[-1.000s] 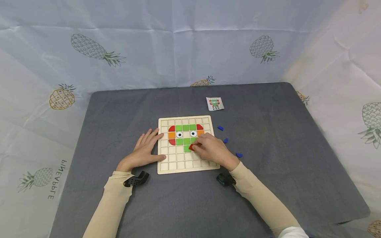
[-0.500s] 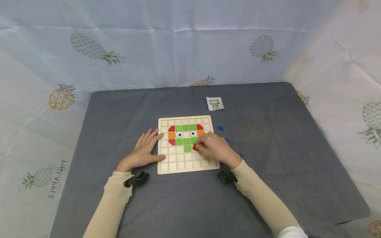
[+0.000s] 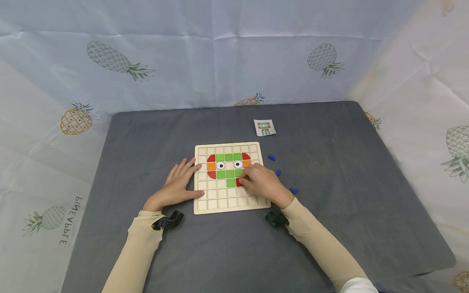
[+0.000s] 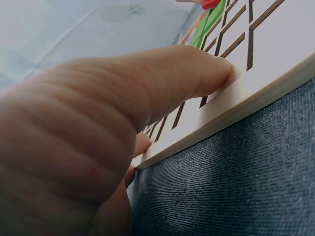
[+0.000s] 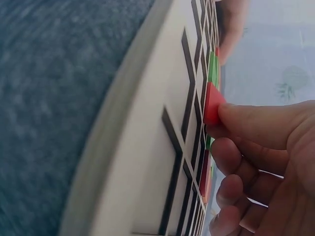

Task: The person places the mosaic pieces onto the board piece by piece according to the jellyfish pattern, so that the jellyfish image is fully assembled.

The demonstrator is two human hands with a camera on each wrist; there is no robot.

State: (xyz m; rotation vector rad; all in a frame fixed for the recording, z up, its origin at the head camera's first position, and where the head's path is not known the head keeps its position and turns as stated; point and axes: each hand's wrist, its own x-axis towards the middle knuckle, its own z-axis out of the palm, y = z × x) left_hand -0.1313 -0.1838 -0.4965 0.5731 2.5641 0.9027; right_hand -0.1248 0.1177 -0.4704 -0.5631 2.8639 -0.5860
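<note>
A square wooden grid board [image 3: 220, 204] lies on the table, bearing green, red and orange tiles and two eye pieces [image 3: 220, 165]. My left hand [image 3: 177, 186] rests on its left edge with the fingers spread; in the left wrist view the thumb [image 4: 197, 71] presses on the rim. My right hand [image 3: 264, 183] is over the board's right half. Its thumb and index finger pinch a red tile [image 5: 213, 104], beside the lowest green tile [image 3: 231, 183]. In the right wrist view the red tile stands tilted at the grid, and its far edge is hidden.
Several blue half-round pieces, one of them a blue piece [image 3: 271, 158], lie on the dark table cloth [image 3: 322, 162] right of the board. A small printed pattern card [image 3: 264, 127] lies behind the board. Pineapple-print curtains [image 3: 227, 61] hang beyond the table.
The right hand has shifted the red tile slightly right, from over the lowest green tile to the cell beside it. The left hand has stayed in place.
</note>
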